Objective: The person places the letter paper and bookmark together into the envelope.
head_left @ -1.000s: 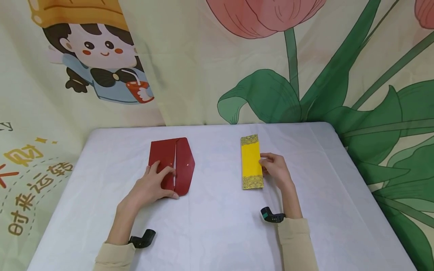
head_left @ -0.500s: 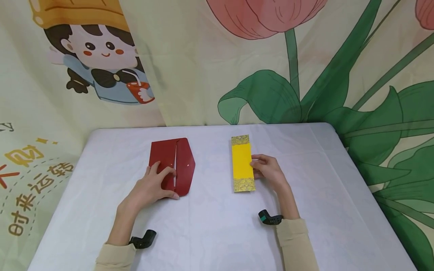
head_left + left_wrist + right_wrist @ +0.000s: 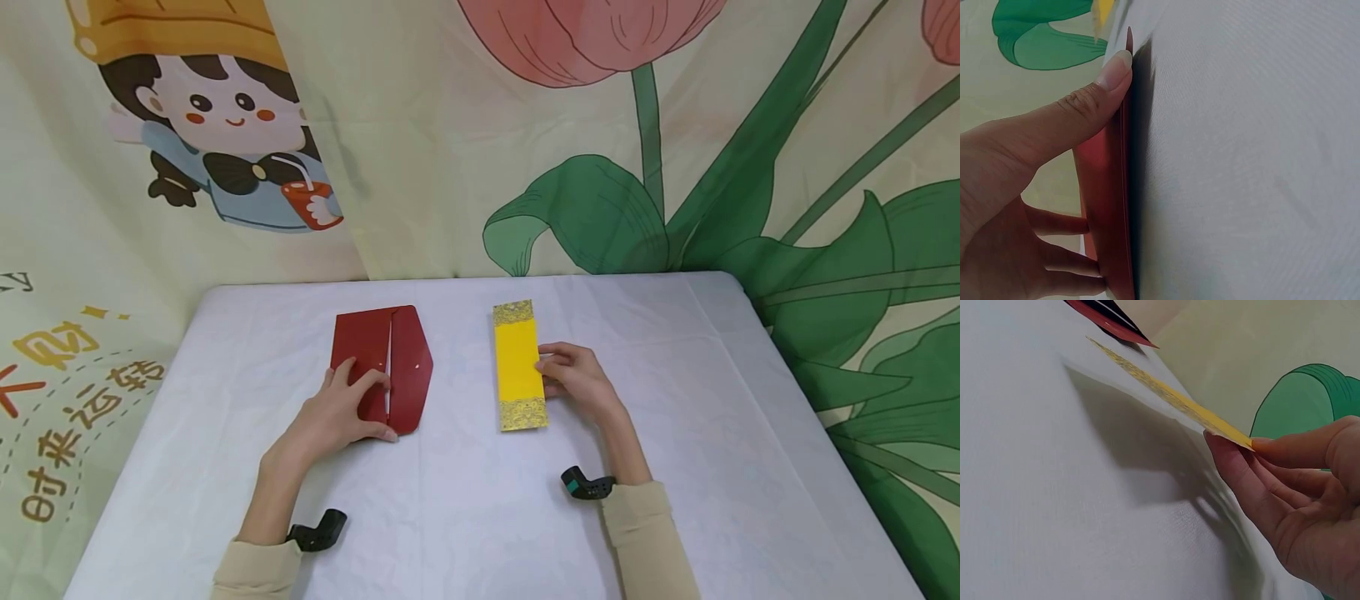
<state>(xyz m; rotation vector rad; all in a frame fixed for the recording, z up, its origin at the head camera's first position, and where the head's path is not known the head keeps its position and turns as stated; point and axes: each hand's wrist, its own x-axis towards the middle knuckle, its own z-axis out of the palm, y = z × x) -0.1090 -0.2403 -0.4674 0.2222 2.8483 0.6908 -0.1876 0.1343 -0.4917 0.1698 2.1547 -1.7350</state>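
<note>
A red envelope lies on the left side of the table, its pointed flap folded out to the right and a narrow pale gap at its mouth. My left hand holds it, thumb at the near edge and bent index finger at the mouth. Right of it, my right hand pinches a yellow card by its right edge, between thumb and fingers. Gold patterned bands cross both ends of the card. In the right wrist view the card is tilted above the table, its shadow below.
A white cloth covers the table. Behind it hangs a printed curtain with a cartoon figure and tulips. Each wrist wears a black camera, such as the right wrist camera.
My right hand has moved left with the yellow card, bringing it closer to the red envelope. The left hand and the envelope have stayed in place.
</note>
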